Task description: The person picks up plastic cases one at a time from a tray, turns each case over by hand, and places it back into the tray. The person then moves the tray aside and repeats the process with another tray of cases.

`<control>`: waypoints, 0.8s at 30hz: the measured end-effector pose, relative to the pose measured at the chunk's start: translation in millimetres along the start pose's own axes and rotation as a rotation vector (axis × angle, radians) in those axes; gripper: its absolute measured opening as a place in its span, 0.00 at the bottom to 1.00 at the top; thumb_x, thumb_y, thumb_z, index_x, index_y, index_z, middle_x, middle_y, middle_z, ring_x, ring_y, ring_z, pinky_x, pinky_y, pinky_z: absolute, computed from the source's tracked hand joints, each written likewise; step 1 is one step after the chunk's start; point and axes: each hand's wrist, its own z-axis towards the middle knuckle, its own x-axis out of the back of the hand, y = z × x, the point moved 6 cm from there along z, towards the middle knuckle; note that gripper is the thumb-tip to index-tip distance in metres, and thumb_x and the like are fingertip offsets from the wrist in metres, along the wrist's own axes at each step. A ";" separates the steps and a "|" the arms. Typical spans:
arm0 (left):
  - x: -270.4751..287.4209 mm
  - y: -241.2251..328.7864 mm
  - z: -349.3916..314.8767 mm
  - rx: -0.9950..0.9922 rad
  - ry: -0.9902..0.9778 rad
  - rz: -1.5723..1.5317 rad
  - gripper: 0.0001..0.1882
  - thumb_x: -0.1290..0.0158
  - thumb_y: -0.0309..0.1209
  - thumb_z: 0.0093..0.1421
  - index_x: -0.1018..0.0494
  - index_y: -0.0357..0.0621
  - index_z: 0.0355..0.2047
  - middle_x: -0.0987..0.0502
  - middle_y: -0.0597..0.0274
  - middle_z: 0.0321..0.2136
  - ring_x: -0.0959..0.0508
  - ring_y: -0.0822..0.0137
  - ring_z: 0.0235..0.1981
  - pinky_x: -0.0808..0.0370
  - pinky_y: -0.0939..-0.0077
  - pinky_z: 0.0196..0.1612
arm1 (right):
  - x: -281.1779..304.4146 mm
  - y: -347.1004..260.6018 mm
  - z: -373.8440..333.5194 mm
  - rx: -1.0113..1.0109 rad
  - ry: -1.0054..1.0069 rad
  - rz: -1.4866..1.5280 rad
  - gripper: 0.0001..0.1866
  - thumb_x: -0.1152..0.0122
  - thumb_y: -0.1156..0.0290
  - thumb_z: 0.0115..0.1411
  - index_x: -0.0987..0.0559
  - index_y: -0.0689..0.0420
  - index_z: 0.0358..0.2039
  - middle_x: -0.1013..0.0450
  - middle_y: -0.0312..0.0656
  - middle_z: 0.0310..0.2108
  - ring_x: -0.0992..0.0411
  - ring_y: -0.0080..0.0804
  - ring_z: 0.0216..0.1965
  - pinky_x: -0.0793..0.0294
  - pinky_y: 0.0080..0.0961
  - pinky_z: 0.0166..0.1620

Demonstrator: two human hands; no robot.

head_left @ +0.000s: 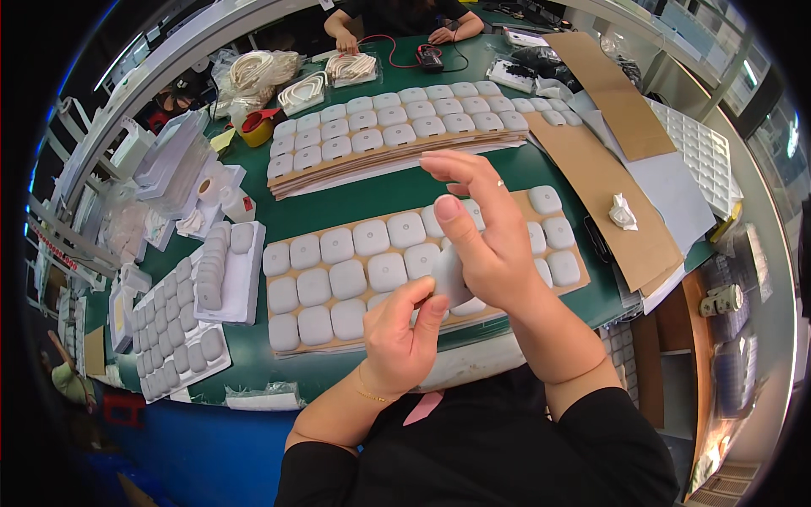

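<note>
A light-grey, rounded-square plastic case (451,280) is up in front of me, above the nearer board. My left hand (399,336) pinches its edge between thumb and fingers. My right hand (483,232) is raised on the case's other side, fingers stretched out and thumb up, its palm side against or very close to the case; contact is partly hidden. Below both hands, rows of similar grey cases (330,281) lie on a brown cardboard sheet (363,219). My hands and forearms cover some of them.
Farther back, more grey cases (399,134) sit on stacked cardboard (397,162). At left stand a white foam tray (245,291) and a case-filled tray (173,334). Cardboard (608,203) with crumpled tissue (623,212) lies right. Across the green table (372,190), a co-worker's hand (346,42) touches coiled white cables (351,69).
</note>
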 end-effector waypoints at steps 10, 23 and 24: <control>2.9 -18.9 6.2 0.426 -0.007 -1.059 0.14 0.54 0.31 0.64 0.33 0.31 0.44 0.25 0.57 0.37 0.26 0.71 0.38 0.28 0.74 0.44 | -2.5 58.5 -15.4 -0.617 -0.108 0.589 0.09 0.45 0.72 0.59 0.26 0.62 0.39 0.29 0.37 0.25 0.31 0.20 0.28 0.31 0.18 0.36; 18.4 -14.5 6.5 0.191 0.065 -0.660 0.15 0.55 0.33 0.65 0.31 0.31 0.43 0.23 0.55 0.36 0.25 0.71 0.38 0.28 0.76 0.43 | 14.4 4.1 -44.2 -0.454 -0.147 0.714 0.14 0.37 0.77 0.54 0.26 0.64 0.41 0.28 0.35 0.31 0.31 0.18 0.31 0.30 0.17 0.35; 19.0 -14.2 6.0 0.191 0.066 -0.659 0.15 0.55 0.33 0.65 0.31 0.31 0.43 0.23 0.55 0.36 0.25 0.71 0.38 0.28 0.76 0.43 | 14.4 6.1 -45.5 -0.476 -0.145 0.741 0.14 0.38 0.77 0.54 0.26 0.65 0.41 0.28 0.35 0.31 0.31 0.17 0.31 0.30 0.17 0.35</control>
